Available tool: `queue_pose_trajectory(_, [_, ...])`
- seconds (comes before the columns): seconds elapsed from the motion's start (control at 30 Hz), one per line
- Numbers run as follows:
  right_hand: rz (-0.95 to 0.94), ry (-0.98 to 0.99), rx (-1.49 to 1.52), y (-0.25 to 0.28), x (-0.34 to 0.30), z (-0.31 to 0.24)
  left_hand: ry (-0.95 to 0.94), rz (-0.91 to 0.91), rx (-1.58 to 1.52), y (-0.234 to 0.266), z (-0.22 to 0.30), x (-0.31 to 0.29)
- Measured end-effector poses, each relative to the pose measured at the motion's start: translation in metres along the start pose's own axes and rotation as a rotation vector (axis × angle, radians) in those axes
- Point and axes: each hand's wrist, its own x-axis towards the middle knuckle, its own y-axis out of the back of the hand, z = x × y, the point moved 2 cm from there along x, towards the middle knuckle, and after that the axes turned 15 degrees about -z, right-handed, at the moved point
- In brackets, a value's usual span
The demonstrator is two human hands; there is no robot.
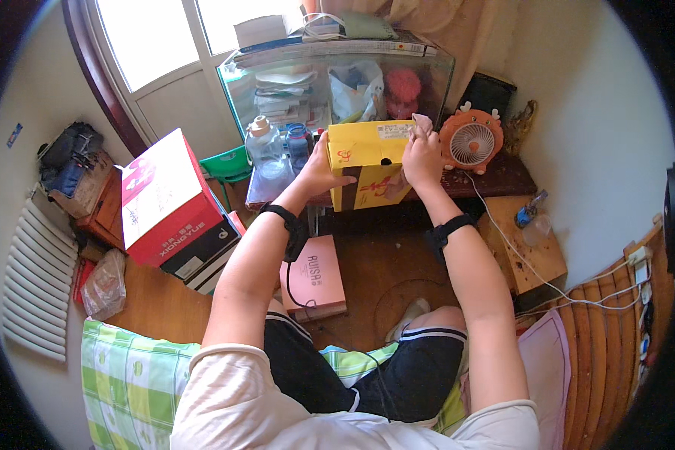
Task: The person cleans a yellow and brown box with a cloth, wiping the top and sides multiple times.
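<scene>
A yellow cardboard box (pixel 369 154) with dark patches and red print is held up in front of me at the edge of a dark table. My left hand (pixel 321 172) grips its left side, thumb across the front face. At the upper right corner my right hand (pixel 423 159) is closed on a pinkish cloth (pixel 421 124), which touches the box. Part of the cloth hangs below the fingers along the box's right side. The box's far side is hidden.
Behind the box stands a glass tank (pixel 240 97); a large clear bottle (pixel 268 154) and a blue bottle (pixel 298 146) are at left. An orange fan (pixel 471 141) stands right, its cable crossing a wooden stand (pixel 514 259). Red-white (pixel 169 195) and pink (pixel 313 277) boxes sit lower.
</scene>
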Motion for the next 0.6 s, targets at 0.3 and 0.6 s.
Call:
queue_pose_trajectory(0.3, [0.044, 0.006, 0.024, -0.003, -0.004, -0.001, 0.088, -0.023, 0.274, 0.032, 0.057, 0.010])
queue_pose_trajectory(0.6, [0.096, 0.036, 0.058, -0.008, -0.012, -0.003, 0.228, -0.279, 0.878, -0.027, 0.102, 0.066])
